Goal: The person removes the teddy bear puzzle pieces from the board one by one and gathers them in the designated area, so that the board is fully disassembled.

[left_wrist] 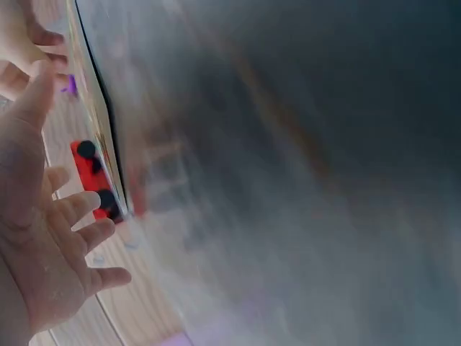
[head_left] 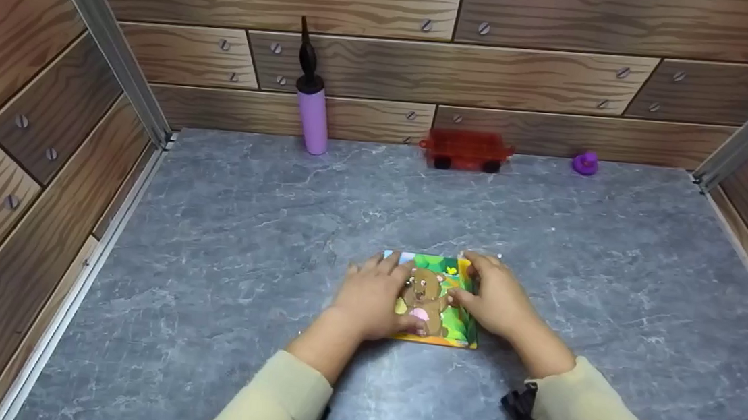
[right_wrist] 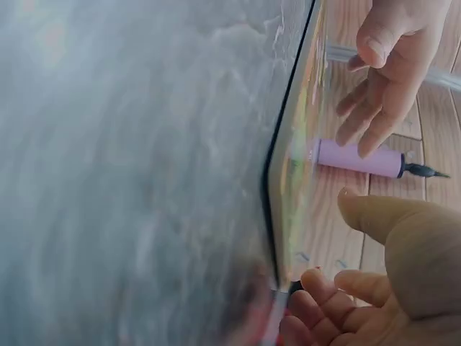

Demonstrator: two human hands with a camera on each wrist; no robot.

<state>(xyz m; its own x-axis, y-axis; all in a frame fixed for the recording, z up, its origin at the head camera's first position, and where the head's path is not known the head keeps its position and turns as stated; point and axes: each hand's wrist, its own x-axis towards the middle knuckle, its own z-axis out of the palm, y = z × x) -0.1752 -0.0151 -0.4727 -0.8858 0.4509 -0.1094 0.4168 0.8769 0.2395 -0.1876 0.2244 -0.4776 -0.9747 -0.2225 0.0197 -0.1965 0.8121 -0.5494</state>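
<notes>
A flat square picture board (head_left: 433,310) with a cartoon brown bear lies on the grey surface, its thin edge showing in both wrist views. My left hand (head_left: 373,298) is spread over its left part, fingers toward the far edge and thumb near the bottom. At the right side is my right hand (head_left: 498,295), its thumb over the picture and its fingers by the far right corner. In the right wrist view, the thumb (right_wrist: 367,213) stands apart from the board, while bent fingertips (right_wrist: 317,281) are close to its edge. Whether they touch it, I cannot tell.
Along the back wall stand a purple hand pump (head_left: 314,117) with a black nozzle, a red toy wagon (head_left: 466,150) with black wheels and a small purple rubber duck (head_left: 585,163). Wood-patterned walls with metal corner posts (head_left: 108,38) enclose the grey marbled surface (head_left: 264,227).
</notes>
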